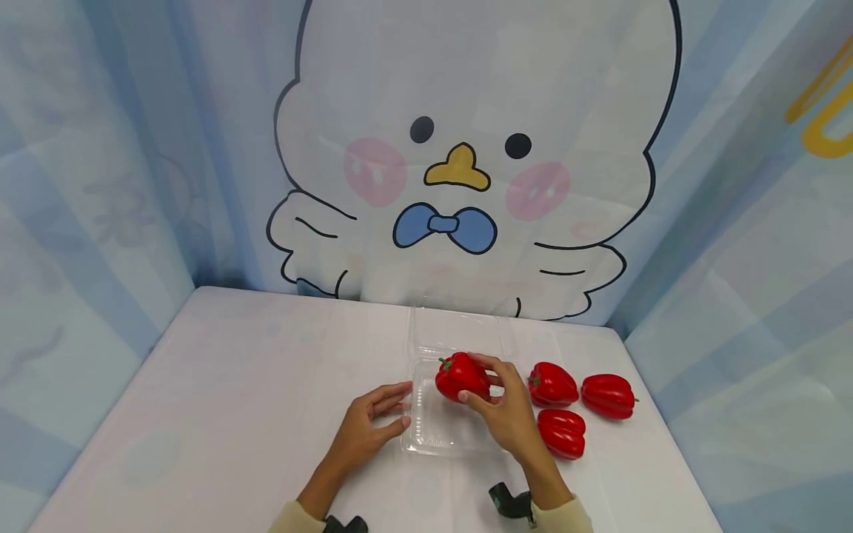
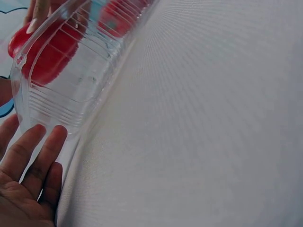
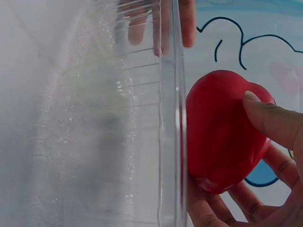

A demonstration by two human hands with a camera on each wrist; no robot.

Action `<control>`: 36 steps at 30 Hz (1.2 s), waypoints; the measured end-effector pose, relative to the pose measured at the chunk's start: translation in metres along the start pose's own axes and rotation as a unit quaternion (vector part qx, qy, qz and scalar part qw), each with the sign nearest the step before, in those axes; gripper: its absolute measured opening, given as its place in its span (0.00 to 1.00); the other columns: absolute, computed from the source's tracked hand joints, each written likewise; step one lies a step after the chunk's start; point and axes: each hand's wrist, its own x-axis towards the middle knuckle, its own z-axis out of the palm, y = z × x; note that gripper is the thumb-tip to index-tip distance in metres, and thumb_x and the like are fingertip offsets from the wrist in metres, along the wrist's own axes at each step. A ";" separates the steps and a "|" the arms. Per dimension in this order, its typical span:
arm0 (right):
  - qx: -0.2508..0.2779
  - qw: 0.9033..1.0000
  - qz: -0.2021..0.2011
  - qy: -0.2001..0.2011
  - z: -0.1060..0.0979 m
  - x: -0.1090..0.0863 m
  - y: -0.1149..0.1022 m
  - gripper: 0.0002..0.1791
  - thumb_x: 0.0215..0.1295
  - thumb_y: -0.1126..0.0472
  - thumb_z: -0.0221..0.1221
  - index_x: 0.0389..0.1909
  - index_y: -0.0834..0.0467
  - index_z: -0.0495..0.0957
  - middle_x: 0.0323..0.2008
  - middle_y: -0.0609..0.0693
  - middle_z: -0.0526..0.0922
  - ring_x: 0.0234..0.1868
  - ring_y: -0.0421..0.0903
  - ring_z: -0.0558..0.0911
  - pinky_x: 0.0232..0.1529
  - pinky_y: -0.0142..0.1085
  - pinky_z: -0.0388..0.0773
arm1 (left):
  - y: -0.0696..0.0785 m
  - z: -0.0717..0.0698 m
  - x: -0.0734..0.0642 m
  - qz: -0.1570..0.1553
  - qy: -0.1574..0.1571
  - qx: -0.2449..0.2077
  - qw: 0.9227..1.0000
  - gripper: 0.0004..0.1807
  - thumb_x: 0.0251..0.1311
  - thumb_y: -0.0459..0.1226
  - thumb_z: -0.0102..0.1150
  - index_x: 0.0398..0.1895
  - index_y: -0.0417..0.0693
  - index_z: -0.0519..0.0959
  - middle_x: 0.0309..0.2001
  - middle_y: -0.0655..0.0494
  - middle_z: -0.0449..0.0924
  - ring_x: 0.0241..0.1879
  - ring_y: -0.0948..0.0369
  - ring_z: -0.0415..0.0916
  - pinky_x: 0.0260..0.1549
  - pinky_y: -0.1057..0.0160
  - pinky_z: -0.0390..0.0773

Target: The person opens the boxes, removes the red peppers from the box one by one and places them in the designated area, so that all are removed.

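Observation:
A clear plastic clamshell box (image 1: 440, 437) lies with its lid (image 1: 460, 331) folded back away from me. Over the far part of the box, my right hand (image 1: 508, 414) grips a red bell pepper (image 1: 461, 376), its green stem pointing left. In the right wrist view, the thumb presses one side of that pepper (image 3: 225, 137) while the fingers support it from below. My left hand (image 1: 366, 429) is at the box's left side, thumb and fingers extended. The left wrist view has those fingertips (image 2: 58, 135) right at the box wall (image 2: 57, 106).
Three more red bell peppers sit right of the box: one at the back (image 1: 553, 385), one farther right (image 1: 608, 396) and one nearer me (image 1: 562, 434). A white cloth covers the table (image 1: 233, 414). Behind it hangs a curtain (image 1: 466, 274) with a cartoon bird.

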 end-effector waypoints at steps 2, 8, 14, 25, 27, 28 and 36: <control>0.001 1.000 0.000 -0.001 -0.002 0.000 0.000 0.39 0.60 0.59 0.77 0.72 0.42 0.75 0.67 0.55 0.77 0.66 0.59 0.79 0.61 0.53 0.88 | 0.000 0.000 0.000 -0.003 0.001 -0.002 1.000 0.30 0.66 0.34 0.71 0.71 0.42 0.76 0.71 0.43 0.78 0.63 0.46 0.85 0.65 0.56 0.83; 0.005 1.000 -0.006 0.003 -0.005 -0.002 0.000 0.39 0.60 0.58 0.78 0.72 0.42 0.75 0.67 0.55 0.77 0.66 0.59 0.79 0.60 0.52 0.88 | 0.000 -0.001 0.000 -0.007 0.005 -0.001 1.000 0.30 0.65 0.34 0.72 0.71 0.44 0.77 0.71 0.45 0.79 0.62 0.47 0.85 0.65 0.57 0.83; 0.002 1.000 -0.003 0.011 -0.009 -0.003 0.002 0.39 0.59 0.57 0.78 0.71 0.40 0.76 0.68 0.53 0.76 0.66 0.57 0.79 0.60 0.51 0.88 | -0.002 -0.001 0.000 -0.004 0.007 0.005 1.000 0.31 0.65 0.35 0.73 0.71 0.44 0.77 0.71 0.45 0.79 0.62 0.48 0.86 0.65 0.56 0.83; -0.010 1.000 0.001 0.020 -0.020 -0.004 0.007 0.39 0.58 0.57 0.79 0.71 0.41 0.75 0.67 0.52 0.77 0.66 0.56 0.79 0.60 0.51 0.88 | -0.003 -0.001 0.000 0.002 0.005 0.002 1.000 0.30 0.66 0.34 0.72 0.71 0.43 0.76 0.71 0.44 0.79 0.61 0.47 0.86 0.64 0.58 0.84; -0.013 1.000 0.002 0.021 -0.022 -0.004 0.008 0.40 0.58 0.57 0.79 0.71 0.41 0.75 0.67 0.53 0.77 0.66 0.56 0.79 0.60 0.51 0.88 | -0.004 -0.001 0.001 0.002 0.004 0.001 1.000 0.30 0.66 0.33 0.72 0.71 0.42 0.76 0.71 0.44 0.79 0.61 0.47 0.86 0.64 0.57 0.84; -0.015 1.000 0.003 0.022 -0.023 -0.004 0.008 0.40 0.58 0.57 0.79 0.71 0.41 0.75 0.67 0.53 0.76 0.66 0.56 0.79 0.59 0.51 0.88 | -0.003 -0.001 0.001 0.002 0.005 0.000 1.000 0.30 0.65 0.33 0.72 0.71 0.43 0.76 0.71 0.44 0.79 0.61 0.47 0.86 0.64 0.57 0.84; -0.021 0.999 0.000 0.028 -0.033 -0.005 0.012 0.39 0.60 0.58 0.78 0.72 0.42 0.76 0.67 0.52 0.77 0.64 0.56 0.80 0.56 0.46 0.90 | -0.002 -0.001 0.001 -0.001 0.001 -0.007 1.000 0.31 0.65 0.32 0.72 0.71 0.43 0.76 0.72 0.44 0.78 0.62 0.48 0.86 0.64 0.59 0.84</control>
